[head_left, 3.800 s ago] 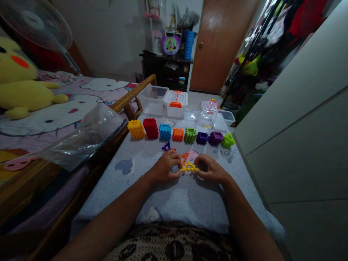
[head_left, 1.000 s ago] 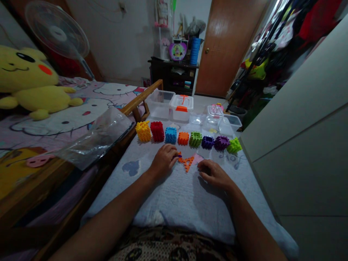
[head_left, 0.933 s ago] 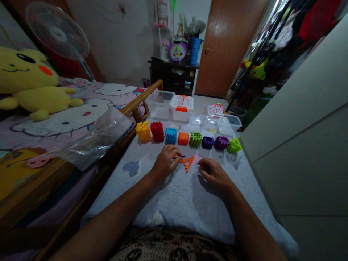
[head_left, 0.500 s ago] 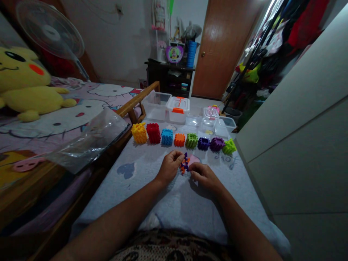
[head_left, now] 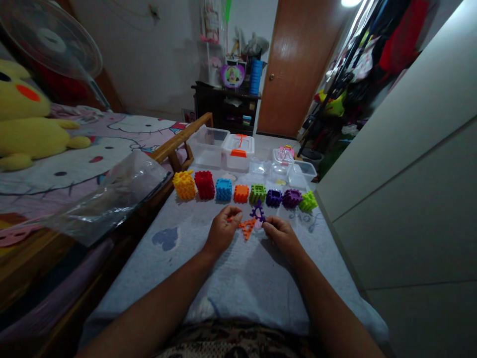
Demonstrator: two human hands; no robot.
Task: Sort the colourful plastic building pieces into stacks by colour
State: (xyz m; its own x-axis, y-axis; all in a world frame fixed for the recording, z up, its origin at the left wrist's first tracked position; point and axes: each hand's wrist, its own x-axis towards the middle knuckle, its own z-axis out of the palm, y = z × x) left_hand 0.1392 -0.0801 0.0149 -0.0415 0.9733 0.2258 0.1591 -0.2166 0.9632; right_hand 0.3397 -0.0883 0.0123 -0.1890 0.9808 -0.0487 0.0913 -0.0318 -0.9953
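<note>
The left hand (head_left: 222, 231) rests on the pale quilted cover (head_left: 246, 283), half curled, with its fingertips (head_left: 228, 211) just beside a small orange plastic piece (head_left: 230, 219); I cannot tell whether it has hold of that piece. The right hand (head_left: 280, 233) is nearly closed, its fingertips (head_left: 265, 223) pinched at the lower end of a purple interlocking triangle (head_left: 257, 213), which stands upright above the cover. Between the 2 hands, an orange interlocking triangle (head_left: 247, 228) lies flat, with a pink piece (head_left: 258, 224) just right of it, partly hidden. Farther away, 8 interlocking block cubes (head_left: 241, 194) run in a row from left to right: yellow, red, blue, orange, green, 2 purple and lime. Beyond them stand clear plastic storage boxes (head_left: 206, 147), 1 with an orange latch (head_left: 237, 153). To the left, a clear plastic bag (head_left: 112, 199) lies over the wooden bed rail (head_left: 175, 141), and a yellow Pikachu plush (head_left: 22, 124) sits on the bed
</note>
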